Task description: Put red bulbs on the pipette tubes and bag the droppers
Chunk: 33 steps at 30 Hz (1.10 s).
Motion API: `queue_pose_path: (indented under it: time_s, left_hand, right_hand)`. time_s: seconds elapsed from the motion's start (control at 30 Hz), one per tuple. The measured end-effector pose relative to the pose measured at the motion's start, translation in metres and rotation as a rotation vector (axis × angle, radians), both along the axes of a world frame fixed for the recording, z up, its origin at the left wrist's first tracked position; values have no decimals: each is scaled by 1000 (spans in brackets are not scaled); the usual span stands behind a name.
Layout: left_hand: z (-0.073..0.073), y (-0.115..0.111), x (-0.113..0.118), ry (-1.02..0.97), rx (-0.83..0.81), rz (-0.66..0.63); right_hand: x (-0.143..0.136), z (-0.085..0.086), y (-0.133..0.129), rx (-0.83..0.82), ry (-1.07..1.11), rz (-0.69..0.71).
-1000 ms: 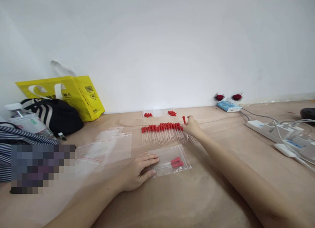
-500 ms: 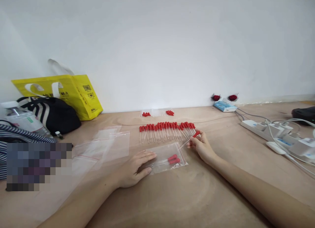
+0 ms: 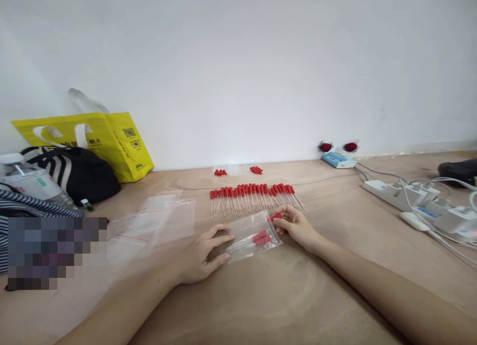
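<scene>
A clear zip bag (image 3: pixel 244 228) lies in front of me with red-bulbed droppers (image 3: pixel 262 237) inside it. My left hand (image 3: pixel 208 248) holds the bag's left end, fingers on top and thumb at the near edge. At the bag's right end, my right hand (image 3: pixel 296 225) pinches another dropper (image 3: pixel 276 216) by its red bulb. That dropper points left into the bag's mouth; its tube is hard to make out through the plastic. Just behind the bag, a row of similar droppers (image 3: pixel 253 198) lies side by side, bulbs toward the wall.
Flat clear zip bags (image 3: pixel 175 218) overlap at the left. Two filled bags (image 3: pixel 238 170) lie near the wall. A yellow tote (image 3: pixel 126 146), a black bag (image 3: pixel 78 173) and a bottle (image 3: pixel 35 181) stand left. Rightward are a power strip (image 3: pixel 391 193) with cables and a blue packet (image 3: pixel 339 160).
My right hand has moved left with the dropper, from beside the row to the bag's right end. The bag's right end looks slightly raised. My left hand stays at the bag.
</scene>
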<state>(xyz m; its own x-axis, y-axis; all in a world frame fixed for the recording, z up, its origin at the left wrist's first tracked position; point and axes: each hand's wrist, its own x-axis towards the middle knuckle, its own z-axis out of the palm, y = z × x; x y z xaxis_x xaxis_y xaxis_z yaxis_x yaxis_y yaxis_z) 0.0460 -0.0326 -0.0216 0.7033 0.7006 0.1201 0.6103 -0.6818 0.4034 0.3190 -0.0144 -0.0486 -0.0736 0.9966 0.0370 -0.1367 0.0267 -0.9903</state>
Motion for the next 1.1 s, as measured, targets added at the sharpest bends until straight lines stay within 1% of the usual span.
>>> queue_pose_path:
  time_s: [0.1, 0.23, 0.33, 0.47, 0.5, 0.6, 0.67, 0.7, 0.77, 0.87, 0.9, 0.97, 1.1]
  left_hand:
    - [2, 0, 2, -16, 0, -6]
    - [3, 1, 1, -2, -28, -3]
    - [3, 0, 0, 24, -41, 13]
    - [3, 0, -1, 44, -50, 27]
    - [3, 0, -1, 44, -51, 29]
    - [3, 0, 0, 39, -51, 34]
    - [4, 0, 0, 43, -58, 36]
    - [4, 0, 0, 46, -61, 39]
    - [4, 0, 0, 45, -62, 35]
    - [3, 1, 0, 24, -55, 10]
    - [3, 1, 0, 19, -55, 1]
    - [2, 1, 0, 14, -55, -5]
    - [3, 1, 0, 17, -55, -8]
  right_hand:
    - [2, 1, 1, 9, -49, 112]
    - [-2, -1, 3, -26, -95, 142]
    - [-7, -4, 5, -31, -94, 199]
    - [-11, -8, 6, -1, -142, 134]
    - [-11, -8, 6, 16, -164, 143]
    - [-9, -8, 5, 55, -227, 237]
    - [-5, -7, 6, 53, -272, 237]
    - [-3, -6, 8, 52, -311, 197]
    - [5, -2, 16, 99, -457, 44]
    - [18, 7, 34, 224, -845, -249]
    - [21, 10, 42, 231, -958, -323]
    - [24, 15, 57, 197, -1067, -403]
    - [17, 17, 83, 92, -1143, -454]
